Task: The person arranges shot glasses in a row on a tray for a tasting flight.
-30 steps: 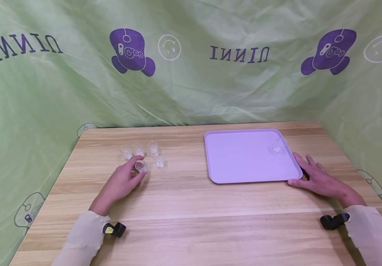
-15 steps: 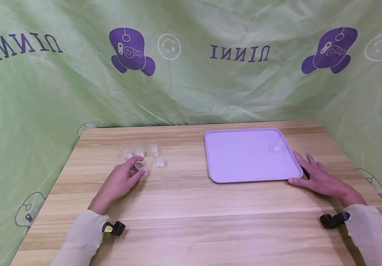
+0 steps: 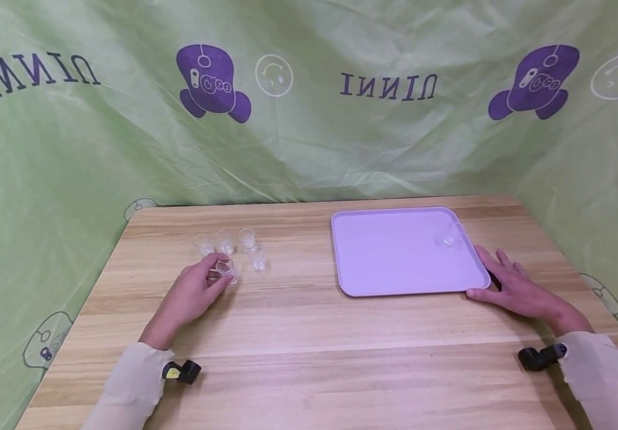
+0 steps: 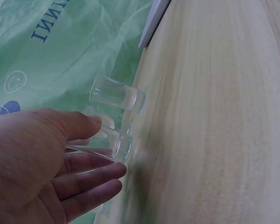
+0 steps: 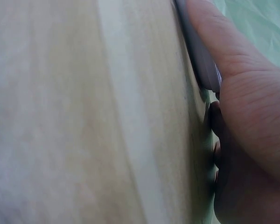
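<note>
My left hand (image 3: 193,288) holds a small clear shot glass (image 3: 227,270) between thumb and fingers, at the front of a group of similar glasses. In the left wrist view the thumb lies against this glass (image 4: 122,147), and the lower fingers spread out below it. Just right of it stands another shot glass (image 3: 257,259). My right hand (image 3: 520,291) rests at the near right corner of a lilac tray (image 3: 394,286), thumb on the front edge and fingers spread along the right side. One more shot glass (image 3: 448,239) is on the tray near its right rim.
Behind the left hand stand more shot glasses: one at the left (image 3: 203,245), one in the middle (image 3: 225,242) and one at the right (image 3: 247,239). The wooden table (image 3: 341,370) meets a green printed curtain (image 3: 309,149) at the back and sides.
My left hand has shifted slightly to the left, and the shot glass in it has moved a little the same way. The right hand and the tray stay in place.
</note>
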The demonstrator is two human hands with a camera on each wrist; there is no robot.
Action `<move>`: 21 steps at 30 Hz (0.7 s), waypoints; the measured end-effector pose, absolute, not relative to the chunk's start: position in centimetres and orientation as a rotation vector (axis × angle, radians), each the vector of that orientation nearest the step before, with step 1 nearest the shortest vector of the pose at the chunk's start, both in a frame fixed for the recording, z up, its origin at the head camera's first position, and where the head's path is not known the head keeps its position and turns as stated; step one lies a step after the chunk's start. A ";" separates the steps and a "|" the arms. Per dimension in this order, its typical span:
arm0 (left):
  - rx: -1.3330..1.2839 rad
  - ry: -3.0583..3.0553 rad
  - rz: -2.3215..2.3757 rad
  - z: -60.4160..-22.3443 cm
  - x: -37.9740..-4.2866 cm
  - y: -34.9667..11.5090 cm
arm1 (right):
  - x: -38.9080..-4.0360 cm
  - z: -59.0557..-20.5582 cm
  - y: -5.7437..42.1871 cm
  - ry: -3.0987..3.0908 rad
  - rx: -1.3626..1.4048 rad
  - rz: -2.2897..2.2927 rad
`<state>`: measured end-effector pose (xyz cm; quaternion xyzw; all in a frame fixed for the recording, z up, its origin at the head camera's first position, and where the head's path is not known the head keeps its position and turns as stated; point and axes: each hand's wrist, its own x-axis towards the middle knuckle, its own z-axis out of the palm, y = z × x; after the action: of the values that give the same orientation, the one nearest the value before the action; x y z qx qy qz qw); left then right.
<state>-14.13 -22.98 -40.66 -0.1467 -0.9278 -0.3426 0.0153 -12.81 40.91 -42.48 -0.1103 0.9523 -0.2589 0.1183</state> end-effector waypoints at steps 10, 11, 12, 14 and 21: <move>-0.488 -2.877 -1.121 -39.8 -14.2 -22.3 | -12.7 -42.5 40.8 2.769 -0.300 -0.783; -0.490 -2.877 -1.126 -39.8 -14.2 -22.0 | -12.7 -42.5 40.8 2.769 -0.300 -0.783; -0.494 -2.875 -1.130 -39.7 -14.2 -21.8 | -12.7 -42.4 40.9 2.770 -0.300 -0.784; -0.510 -2.868 -1.142 -39.5 -14.2 -21.1 | -12.6 -42.3 41.0 2.771 -0.296 -0.777; -0.647 -2.778 -1.151 -38.7 -14.3 -18.6 | -12.6 -42.3 40.9 2.771 -0.301 -0.777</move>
<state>-14.30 -18.57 -38.72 -0.2101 -0.9026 -0.3742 0.0330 -12.55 40.93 -42.28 -0.1033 0.9502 -0.2666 0.1237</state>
